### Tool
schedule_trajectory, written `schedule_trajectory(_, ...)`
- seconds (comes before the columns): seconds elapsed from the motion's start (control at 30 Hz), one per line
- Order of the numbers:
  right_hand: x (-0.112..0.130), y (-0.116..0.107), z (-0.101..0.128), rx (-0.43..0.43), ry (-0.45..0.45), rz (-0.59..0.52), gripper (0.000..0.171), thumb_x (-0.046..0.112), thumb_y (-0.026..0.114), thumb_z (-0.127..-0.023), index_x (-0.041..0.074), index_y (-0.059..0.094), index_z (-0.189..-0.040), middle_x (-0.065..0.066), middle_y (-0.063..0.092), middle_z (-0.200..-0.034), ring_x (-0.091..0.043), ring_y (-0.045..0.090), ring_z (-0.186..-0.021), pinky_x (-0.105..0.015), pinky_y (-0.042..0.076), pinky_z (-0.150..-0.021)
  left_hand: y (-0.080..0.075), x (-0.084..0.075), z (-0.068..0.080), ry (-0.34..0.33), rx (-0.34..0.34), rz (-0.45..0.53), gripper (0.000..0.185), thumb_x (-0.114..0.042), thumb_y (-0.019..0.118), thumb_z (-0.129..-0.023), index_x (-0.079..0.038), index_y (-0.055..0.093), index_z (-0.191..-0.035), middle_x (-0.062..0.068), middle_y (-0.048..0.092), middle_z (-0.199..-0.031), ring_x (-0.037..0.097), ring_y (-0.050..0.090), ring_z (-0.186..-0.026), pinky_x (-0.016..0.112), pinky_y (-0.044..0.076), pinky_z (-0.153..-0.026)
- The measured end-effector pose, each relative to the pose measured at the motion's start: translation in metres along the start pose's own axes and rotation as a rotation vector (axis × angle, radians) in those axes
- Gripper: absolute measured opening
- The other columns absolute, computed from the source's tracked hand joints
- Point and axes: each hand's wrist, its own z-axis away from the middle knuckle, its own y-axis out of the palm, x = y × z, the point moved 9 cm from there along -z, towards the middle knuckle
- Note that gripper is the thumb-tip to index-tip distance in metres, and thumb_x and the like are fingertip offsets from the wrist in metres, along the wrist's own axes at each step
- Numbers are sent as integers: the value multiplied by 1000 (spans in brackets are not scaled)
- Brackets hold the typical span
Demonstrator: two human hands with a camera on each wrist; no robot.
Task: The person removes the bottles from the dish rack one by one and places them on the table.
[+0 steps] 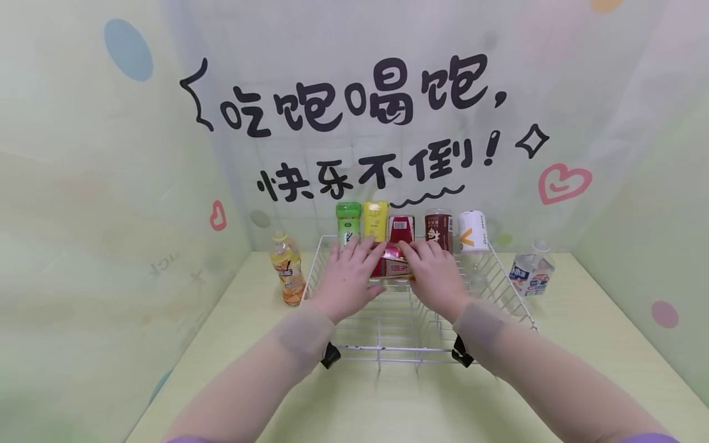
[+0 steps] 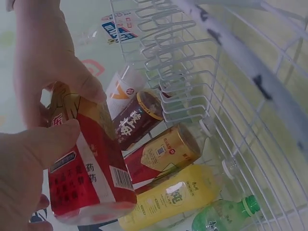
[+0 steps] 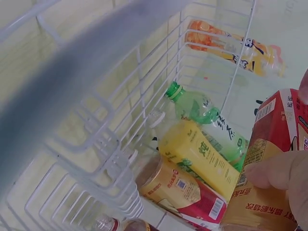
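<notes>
My left hand (image 1: 349,277) and right hand (image 1: 437,274) together grip a red-and-gold labelled drink bottle (image 2: 96,168) above the wire basket (image 1: 396,349). In the head view this bottle lies crosswise between the fingertips, partly covered by them. Behind it a row of bottles stands caps-down at the basket's back: a green bottle (image 1: 349,218), a yellow-labelled bottle (image 1: 375,221), another red-and-gold bottle (image 1: 401,227), a dark brown-labelled bottle (image 1: 439,224) and a white-labelled bottle (image 1: 473,231). My right thumb presses the gold part of the held bottle's label in the right wrist view.
Left of the basket, on the table (image 1: 221,344), stands an orange drink bottle (image 1: 289,274). A clear bottle with a blue-and-white label (image 1: 532,271) is to the right. Black clips (image 1: 330,355) sit at the basket's front corners. Walls enclose the table's back and sides.
</notes>
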Motion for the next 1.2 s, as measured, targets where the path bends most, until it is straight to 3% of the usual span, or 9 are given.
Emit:
schedule_trajectory(0.27, 11, -2, -2, -38, -23, 5, 66, 14, 74, -79, 6, 48, -139, -12, 55, -126, -34, 49, -117, -50, 48, -93, 11, -9, -12, -2, -18, -59, 91, -55, 69, -82, -20, 25, -153, 7, 28, -156, 36, 24, -141, 61, 10, -113)
schedule_trajectory(0.73, 20, -4, -4, -28, -35, -22, 64, 14, 73, -81, 3, 47, -138, -13, 54, -130, -33, 49, -118, -50, 46, -96, 8, -5, -13, -16, -134, -93, 87, -54, 73, -78, -20, 34, -148, 7, 45, -142, 34, 38, -132, 62, 16, -111)
schedule_trajectory(1.2, 26, -4, -4, -61, -49, -32, 66, 13, 75, -77, 4, 49, -138, -12, 56, -128, -32, 52, -116, -47, 50, -90, 12, 0, -11, -26, -130, -133, 87, -56, 74, -76, -21, 36, -146, 5, 48, -137, 31, 41, -128, 62, 18, -111)
